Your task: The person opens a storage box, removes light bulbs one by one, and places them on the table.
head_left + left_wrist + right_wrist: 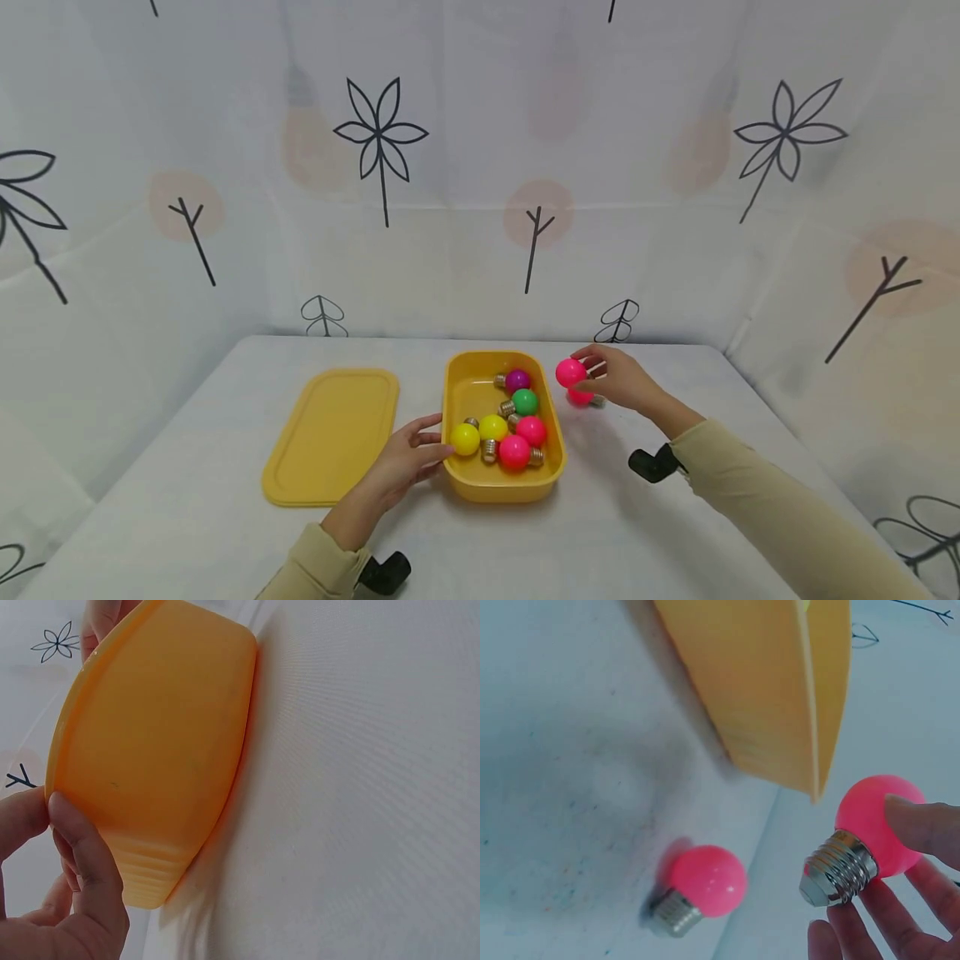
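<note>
A yellow plastic box (498, 492) stands on the table with several coloured light bulbs inside, among them a purple bulb (517, 381), a green bulb (526, 402) and a yellow bulb (465, 439). My left hand (407, 458) pinches the box's rim at its left side, thumb and finger meeting at the edge in the left wrist view. To the right of the box, my right hand (621, 380) holds a pink light bulb (877, 817) between thumb and fingers, its metal screw base bare. Below that hand, a second pink bulb (711, 881) lies on the table.
A flat yellow lid (333, 437) lies on the table left of the box. The white-covered table (480, 554) meets a hanging cloth backdrop (465, 275) with drawn flowers behind it and at both sides.
</note>
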Available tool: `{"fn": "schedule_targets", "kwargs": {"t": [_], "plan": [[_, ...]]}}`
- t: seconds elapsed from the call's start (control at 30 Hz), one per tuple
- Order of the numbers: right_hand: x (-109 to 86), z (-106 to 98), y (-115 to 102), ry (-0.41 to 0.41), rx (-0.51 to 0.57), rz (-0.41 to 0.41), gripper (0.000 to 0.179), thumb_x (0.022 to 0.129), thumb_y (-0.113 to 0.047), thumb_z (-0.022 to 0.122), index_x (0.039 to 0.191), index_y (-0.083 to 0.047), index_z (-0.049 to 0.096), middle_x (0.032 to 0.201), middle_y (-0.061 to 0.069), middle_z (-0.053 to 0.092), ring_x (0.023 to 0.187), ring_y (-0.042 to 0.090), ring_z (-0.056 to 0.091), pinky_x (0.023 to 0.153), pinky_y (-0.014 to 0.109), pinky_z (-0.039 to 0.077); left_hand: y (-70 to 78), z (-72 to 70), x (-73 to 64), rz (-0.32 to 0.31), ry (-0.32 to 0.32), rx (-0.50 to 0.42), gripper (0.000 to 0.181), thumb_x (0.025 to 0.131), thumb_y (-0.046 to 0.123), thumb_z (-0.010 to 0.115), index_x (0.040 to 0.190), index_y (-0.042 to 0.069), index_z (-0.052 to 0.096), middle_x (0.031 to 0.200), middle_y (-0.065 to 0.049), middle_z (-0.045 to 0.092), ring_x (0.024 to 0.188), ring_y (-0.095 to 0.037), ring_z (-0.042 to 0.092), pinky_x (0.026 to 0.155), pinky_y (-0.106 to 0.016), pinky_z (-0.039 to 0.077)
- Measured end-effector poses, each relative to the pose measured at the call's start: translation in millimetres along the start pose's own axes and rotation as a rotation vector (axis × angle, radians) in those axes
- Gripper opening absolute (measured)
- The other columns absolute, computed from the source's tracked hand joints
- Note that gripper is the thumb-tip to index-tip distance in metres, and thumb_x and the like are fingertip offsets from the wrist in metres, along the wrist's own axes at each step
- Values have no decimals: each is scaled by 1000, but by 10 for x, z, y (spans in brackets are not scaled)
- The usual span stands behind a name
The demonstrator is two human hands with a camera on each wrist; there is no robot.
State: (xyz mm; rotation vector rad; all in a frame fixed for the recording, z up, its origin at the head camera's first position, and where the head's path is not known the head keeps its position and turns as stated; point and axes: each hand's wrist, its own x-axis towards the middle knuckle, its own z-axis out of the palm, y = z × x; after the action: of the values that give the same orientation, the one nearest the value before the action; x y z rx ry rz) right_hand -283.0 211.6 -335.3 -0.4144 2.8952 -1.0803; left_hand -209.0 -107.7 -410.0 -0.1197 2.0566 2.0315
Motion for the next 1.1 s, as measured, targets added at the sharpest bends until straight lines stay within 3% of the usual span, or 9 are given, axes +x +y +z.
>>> {"fn": "schedule_targets", "kwargs": {"t": [0.53, 1.1], "plan": [[-152, -59, 338, 30, -25, 31, 44, 80, -11, 71, 118, 3, 53, 109, 21, 56, 97, 35, 55, 74, 39, 53, -5, 9, 2, -6, 14, 3, 67, 81, 14, 73, 139, 8, 40, 116, -16, 51, 87, -23, 59, 78, -33, 53], [-250, -74, 688, 51, -61, 119, 47, 80, -10, 71, 119, 7, 51, 107, 25, 54, 95, 38, 53, 70, 38, 53, -9, 10, -13, -3, 15, 0, 66, 82, 14, 72, 139, 8, 40, 117, -18, 50, 88, -23, 58, 78, -32, 53]]}}
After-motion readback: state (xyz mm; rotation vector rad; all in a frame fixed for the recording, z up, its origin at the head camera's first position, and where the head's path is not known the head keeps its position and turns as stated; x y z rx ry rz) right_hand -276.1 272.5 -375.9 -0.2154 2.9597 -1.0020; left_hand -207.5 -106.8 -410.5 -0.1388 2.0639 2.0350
